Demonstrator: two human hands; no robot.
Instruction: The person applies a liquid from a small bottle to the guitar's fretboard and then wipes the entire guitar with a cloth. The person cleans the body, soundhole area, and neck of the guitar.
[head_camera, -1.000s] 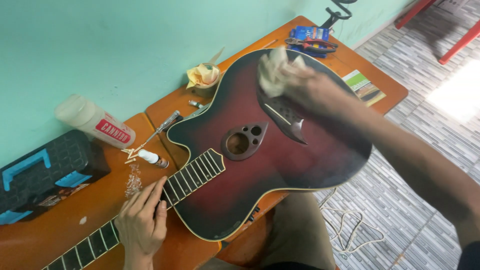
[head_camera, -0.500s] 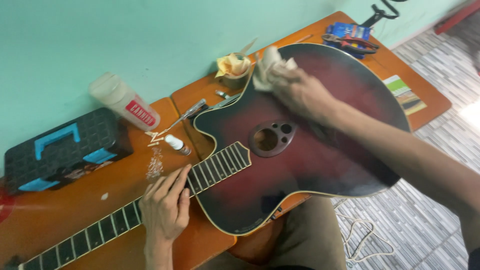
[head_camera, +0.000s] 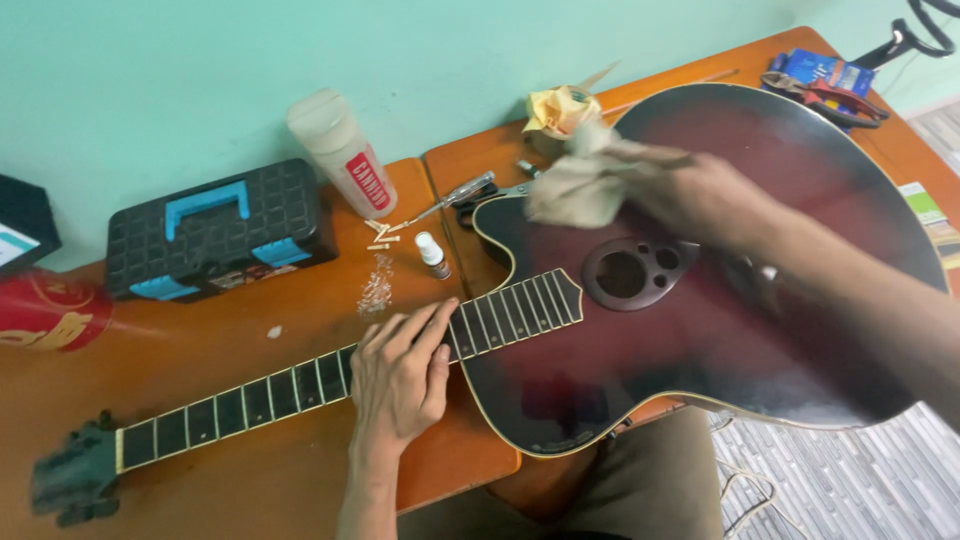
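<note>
Wiping across the upper bout, your right hand (head_camera: 700, 200) presses a crumpled beige cloth (head_camera: 580, 185) against the glossy dark red acoustic guitar body (head_camera: 720, 330). Its fingers are curled over the cloth and gripping it, and the hand is motion-blurred. A second ago that hand and cloth were out near the far rim of the body; half a second ago they were closer in; now the cloth sits just above the round soundhole (head_camera: 622, 273), near the cutaway edge. Judging from that, your polishing is travelling from the outer part of the top toward the neck joint.

Your left hand (head_camera: 400, 375) has stayed put throughout. It lies flat on the black fretboard with pale frets (head_camera: 250, 400), fingers spread and loosely extended, gripping nothing and only pinning the neck down where it meets the body. The guitar lies face up across the orange wooden table (head_camera: 250, 480), its lower edge overhanging toward your lap.

Beside the neck, well clear of both hands, sit a small white-capped dropper bottle (head_camera: 433, 254), a scatter of pale bridge pins (head_camera: 380, 232), a tall white plastic bottle with a red label (head_camera: 340, 155) and a black tool case with blue handle (head_camera: 215, 230).
</note>
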